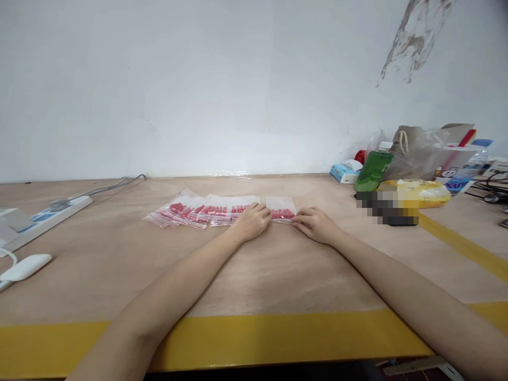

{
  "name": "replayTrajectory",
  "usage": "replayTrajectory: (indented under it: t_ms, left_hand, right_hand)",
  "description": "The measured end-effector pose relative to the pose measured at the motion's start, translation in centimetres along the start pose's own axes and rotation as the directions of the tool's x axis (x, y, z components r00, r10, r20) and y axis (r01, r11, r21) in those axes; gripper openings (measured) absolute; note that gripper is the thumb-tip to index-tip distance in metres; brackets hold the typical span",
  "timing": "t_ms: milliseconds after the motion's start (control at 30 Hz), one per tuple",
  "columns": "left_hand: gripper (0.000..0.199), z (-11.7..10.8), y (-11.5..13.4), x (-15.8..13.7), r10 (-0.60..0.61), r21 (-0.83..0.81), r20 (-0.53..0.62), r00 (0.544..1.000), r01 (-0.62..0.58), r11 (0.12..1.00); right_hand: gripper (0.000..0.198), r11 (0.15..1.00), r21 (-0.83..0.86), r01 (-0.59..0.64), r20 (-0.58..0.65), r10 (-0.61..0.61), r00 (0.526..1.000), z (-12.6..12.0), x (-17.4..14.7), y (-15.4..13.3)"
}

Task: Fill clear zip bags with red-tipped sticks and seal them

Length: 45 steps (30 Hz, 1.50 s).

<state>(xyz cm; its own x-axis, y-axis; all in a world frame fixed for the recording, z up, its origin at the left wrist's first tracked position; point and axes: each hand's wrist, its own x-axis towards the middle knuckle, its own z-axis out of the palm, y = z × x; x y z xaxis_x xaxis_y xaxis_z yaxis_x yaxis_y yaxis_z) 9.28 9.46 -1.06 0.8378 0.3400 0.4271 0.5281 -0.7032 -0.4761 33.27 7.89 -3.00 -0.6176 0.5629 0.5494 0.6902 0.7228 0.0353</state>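
Fingers of both hands press the rightmost bag.

- My left hand and right hand rest on the table, both touching the rightmost clear bag of red pieces.
- More bags fan out to the left in an overlapping row.
- A power strip lies far left.
- A green bottle and a tissue box stand to the right.

Clear bags of red pieces, fanned flat.
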Motion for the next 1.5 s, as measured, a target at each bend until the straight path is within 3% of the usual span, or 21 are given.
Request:
replayTrajectory:
  t_ms: [267, 467, 600, 800, 1167, 1300, 1500]
  left_hand:
    - [0.021, 0.9, -0.3, 0.1, -0.001, 0.0, -0.046, 0.999, 0.001, 1.0]
    - [0.021, 0.7, -0.4, -0.5, -0.032, -0.027, -0.096, 0.995, 0.03, 0.999]
    - [0.022, 0.5, -0.2, -0.6, -0.025, -0.027, -0.092, 0.995, 0.023, 0.999]
    - [0.022, 0.7, -0.1, -0.2, 0.014, -0.002, -0.038, 0.999, -0.014, 1.0]
    - [0.021, 0.6, -0.1, -0.1, -0.024, -0.036, -0.047, 0.999, 0.022, 0.999]
    - [0.022, 0.6, 0.0, -0.1, -0.032, -0.038, -0.055, 0.998, 0.03, 0.999]
    - [0.019, 0.8, 0.1, -0.1, -0.037, -0.033, -0.063, 0.997, 0.035, 0.999]
  right_hand:
    - [0.028, 1.0, -0.004, 0.027, -0.015, -0.027, 1.0, -0.1, 0.3, 0.5]
    - [0.029, 0.914, -0.377, 0.149, -0.069, -0.188, 0.98, -0.6, 0.1, 0.8]
    - [0.029, 0.877, -0.46, 0.137, -0.117, -0.213, 0.97, -0.3, 0.2, 0.7]
    - [0.032, 0.876, -0.465, 0.124, -0.119, -0.201, 0.972, 0.2, 0.4, 0.9]
    - [0.03, 0.885, -0.451, 0.114, -0.121, -0.187, 0.975, 0.0, 0.6, 0.5]
    - [0.019, 0.913, -0.393, 0.112, -0.165, -0.19, 0.968, 0.6, 1.5, -0.7]
    - [0.025, 0.895, -0.406, 0.186, -0.149, -0.266, 0.952, 2.2, 4.4, -3.4]
